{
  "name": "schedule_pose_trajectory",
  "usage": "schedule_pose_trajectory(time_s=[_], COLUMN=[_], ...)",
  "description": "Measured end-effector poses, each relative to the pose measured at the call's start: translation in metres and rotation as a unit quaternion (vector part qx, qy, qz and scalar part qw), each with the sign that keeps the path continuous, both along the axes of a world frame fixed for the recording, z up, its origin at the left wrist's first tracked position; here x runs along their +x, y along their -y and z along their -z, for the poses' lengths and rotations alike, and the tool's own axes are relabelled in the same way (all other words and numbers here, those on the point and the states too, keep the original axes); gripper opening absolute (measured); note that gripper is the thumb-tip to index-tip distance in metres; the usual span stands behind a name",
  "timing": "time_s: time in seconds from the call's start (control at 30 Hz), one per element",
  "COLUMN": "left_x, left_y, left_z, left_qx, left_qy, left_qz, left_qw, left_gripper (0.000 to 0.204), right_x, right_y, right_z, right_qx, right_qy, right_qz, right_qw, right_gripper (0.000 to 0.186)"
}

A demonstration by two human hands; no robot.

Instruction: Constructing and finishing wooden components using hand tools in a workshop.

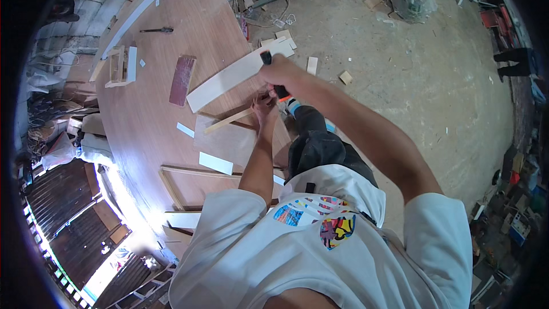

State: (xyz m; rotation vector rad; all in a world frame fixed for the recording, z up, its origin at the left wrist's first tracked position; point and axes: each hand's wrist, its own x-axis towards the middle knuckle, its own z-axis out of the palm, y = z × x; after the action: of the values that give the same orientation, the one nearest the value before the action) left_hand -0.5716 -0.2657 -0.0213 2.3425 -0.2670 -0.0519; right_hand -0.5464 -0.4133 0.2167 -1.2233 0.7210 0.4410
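In my right hand, a tool with a black and orange handle is gripped; its working end is hidden from view. Close below it, at the edge of the wooden table, my left hand has its fingers closed on the end of a narrow wooden strip. The strip slants across a thin flat board. Just beyond both hands lies a long pale plank, partly past the table edge.
On the brown tabletop are a dark red sanding block, white offcuts, a wooden frame, a dark tool and a small wooden assembly. Wood scraps lie on the concrete floor to the right.
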Motion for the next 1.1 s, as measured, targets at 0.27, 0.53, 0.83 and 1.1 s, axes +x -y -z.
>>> schedule_pose_trajectory(time_s=[0.27,0.53,0.83,1.1], left_x=[0.008,0.0,0.004,0.014], left_y=[0.003,-0.004,0.004,0.01], left_z=[0.01,0.002,0.002,0.018], left_qx=[-0.013,-0.054,-0.031,-0.02], left_qy=[0.025,0.02,-0.032,-0.024], left_qz=[0.018,0.001,0.005,0.005], left_qw=[0.999,0.998,0.999,0.999], left_gripper=[0.013,0.01,0.015,0.015], right_x=[-0.002,-0.031,-0.007,-0.005], right_y=[-0.012,0.004,0.004,-0.005], right_z=[0.023,-0.003,-0.025,0.038], right_qx=[-0.045,0.059,-0.047,-0.034], right_qy=[0.012,0.029,-0.005,0.008], right_qz=[-0.004,0.014,-0.046,0.021], right_qw=[0.999,0.998,0.998,0.999], right_gripper=[0.008,0.008,0.006,0.006])
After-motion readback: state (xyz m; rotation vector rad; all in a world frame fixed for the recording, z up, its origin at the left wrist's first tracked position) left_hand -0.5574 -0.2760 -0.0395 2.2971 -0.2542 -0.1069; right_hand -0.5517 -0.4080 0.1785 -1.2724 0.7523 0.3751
